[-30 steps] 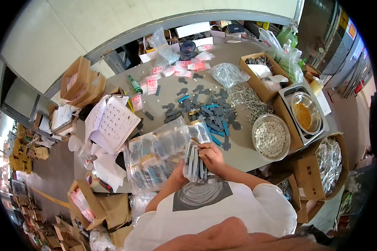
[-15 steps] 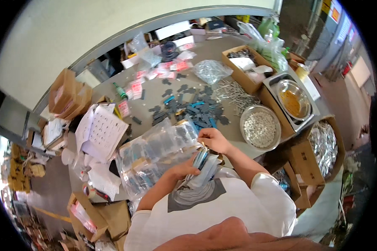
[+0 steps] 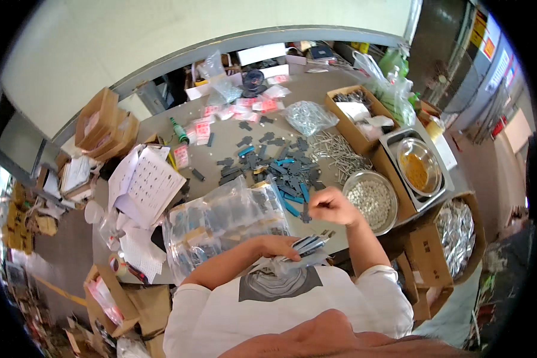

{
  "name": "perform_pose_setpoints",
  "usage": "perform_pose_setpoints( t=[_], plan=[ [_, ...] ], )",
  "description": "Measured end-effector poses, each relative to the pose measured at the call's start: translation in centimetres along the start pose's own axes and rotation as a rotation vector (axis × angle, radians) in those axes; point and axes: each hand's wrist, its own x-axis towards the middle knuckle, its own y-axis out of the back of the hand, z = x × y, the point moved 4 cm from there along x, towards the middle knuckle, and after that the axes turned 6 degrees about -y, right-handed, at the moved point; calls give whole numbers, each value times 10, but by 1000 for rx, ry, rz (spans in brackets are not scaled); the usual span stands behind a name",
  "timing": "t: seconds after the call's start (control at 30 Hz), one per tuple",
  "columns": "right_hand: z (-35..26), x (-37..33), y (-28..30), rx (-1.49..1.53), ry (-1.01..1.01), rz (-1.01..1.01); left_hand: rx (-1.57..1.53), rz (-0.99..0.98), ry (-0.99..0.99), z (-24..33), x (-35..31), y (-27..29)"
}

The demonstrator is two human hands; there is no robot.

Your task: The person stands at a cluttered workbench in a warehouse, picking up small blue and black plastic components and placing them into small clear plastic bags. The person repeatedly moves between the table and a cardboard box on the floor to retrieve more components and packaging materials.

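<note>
The fingers of the left hand (image 3: 277,246) are clamped around a stack of flat silvery packets (image 3: 310,243), held in front of the white shirt (image 3: 215,310), near the table (image 3: 227,136) edge. From where I stand, the right hand (image 3: 335,207) is up and apart from that stack, its fingers curled inward; whether the tips meet or pinch anything, I can't tell. It's right beside the metal bowl (image 3: 395,206) of white pieces. Grey and blue parts (image 3: 287,174) lie heaped just beyond, next to loose metal rods (image 3: 339,156), and clear plastic packaging (image 3: 232,206) spreads beside the left forearm.
</note>
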Motion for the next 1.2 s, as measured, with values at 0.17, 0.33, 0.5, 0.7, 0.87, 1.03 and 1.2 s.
perform_pose_setpoints(
  t=[0.17, 0.33, 0.5, 0.7, 0.87, 1.03, 1.2],
  plan=[
    [73, -56, 154, -570, -284, 940, -178, 150, -182, 10, -25, 11],
    [100, -188, 283, -1071, -756, 1572, -117, 718, -269, -57, -61, 90],
    [135, -258, 315, -1187, -1410, 1322, 668, 1304, -6, -25, -123, 90],
    [110, -136, 228, -1518, -685, 1225, 826, 1389, 108, -2, -133, 62],
    [119, 10, 46, -509, -481, 480, 1160, 1434, 12, -6, -128, 60],
    [106, 94, -89, -514, 93, 84, 1259, 1470, -148, -2, -125, 53],
    [122, 108, -116, -525, 11, -168, 1349, 1381, -330, -12, -130, 53]
  ],
)
